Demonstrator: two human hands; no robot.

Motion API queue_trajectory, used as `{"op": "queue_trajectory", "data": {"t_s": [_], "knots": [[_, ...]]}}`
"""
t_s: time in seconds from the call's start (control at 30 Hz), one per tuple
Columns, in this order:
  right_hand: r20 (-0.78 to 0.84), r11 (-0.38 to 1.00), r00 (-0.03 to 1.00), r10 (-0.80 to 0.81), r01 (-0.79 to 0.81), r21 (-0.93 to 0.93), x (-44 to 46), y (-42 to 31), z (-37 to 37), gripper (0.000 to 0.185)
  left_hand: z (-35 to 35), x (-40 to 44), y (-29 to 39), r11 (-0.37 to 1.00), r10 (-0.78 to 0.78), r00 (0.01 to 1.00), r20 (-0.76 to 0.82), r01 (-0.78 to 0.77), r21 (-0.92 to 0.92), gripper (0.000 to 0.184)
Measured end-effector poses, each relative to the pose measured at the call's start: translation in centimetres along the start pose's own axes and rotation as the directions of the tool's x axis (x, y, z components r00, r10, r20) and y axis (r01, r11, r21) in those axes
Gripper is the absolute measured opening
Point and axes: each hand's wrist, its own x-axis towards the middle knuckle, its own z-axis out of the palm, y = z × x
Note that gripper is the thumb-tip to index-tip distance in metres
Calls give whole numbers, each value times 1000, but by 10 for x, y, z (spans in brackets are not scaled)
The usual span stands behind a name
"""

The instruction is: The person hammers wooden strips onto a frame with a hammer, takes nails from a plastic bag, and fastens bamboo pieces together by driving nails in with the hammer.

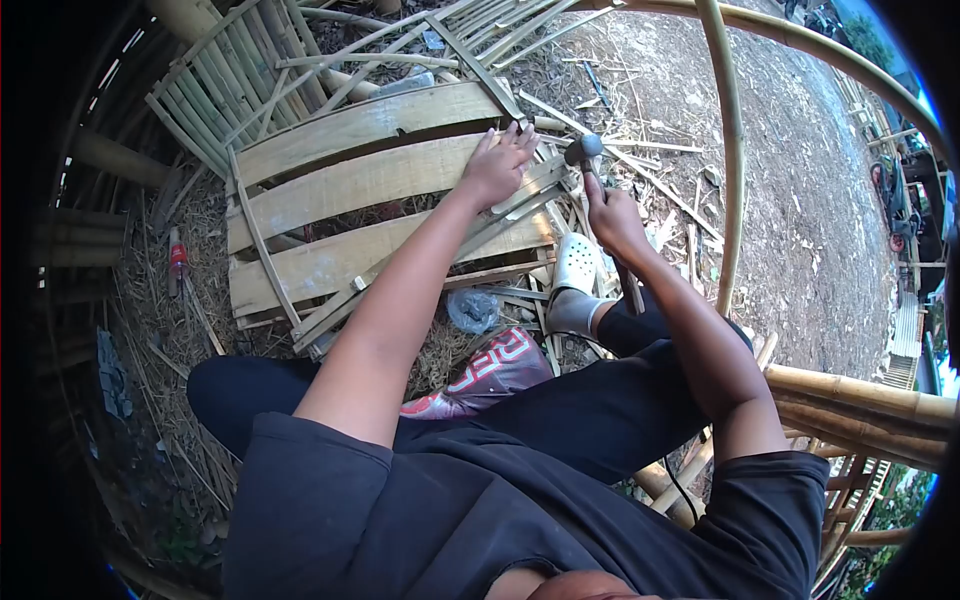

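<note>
My right hand (616, 222) is closed around the wooden handle of a hammer (584, 150), whose dark head points up and left. Just left of the hammer head, my left hand (498, 165) lies with its fingers spread at the right end of a slatted wooden bench (350, 200). Its fingertips touch the lower end of a thin bamboo strip (475, 70) that slants up to the left. Bundled bamboo strips (520, 190) cross the bench beneath my left wrist.
A bamboo slat panel (235, 85) stands at the upper left. Curved bamboo poles (733, 150) rise on the right. Near my white shoe (576, 264) lie a plastic bag (473, 310), a printed sack (500, 370) and bamboo scraps. A red-labelled bottle (178, 255) lies at left.
</note>
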Motion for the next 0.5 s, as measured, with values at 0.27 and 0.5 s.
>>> {"op": "queue_trajectory", "data": {"t_s": [0.27, 0.5], "knots": [[-1, 987, 998, -69, 68, 144, -23, 1, -3, 68, 8, -7, 0, 999, -9, 1000, -26, 7, -42, 56], [57, 988, 995, 82, -89, 123, -10, -16, -6, 67, 2, -11, 6, 999, 0, 999, -52, -3, -44, 58]]}}
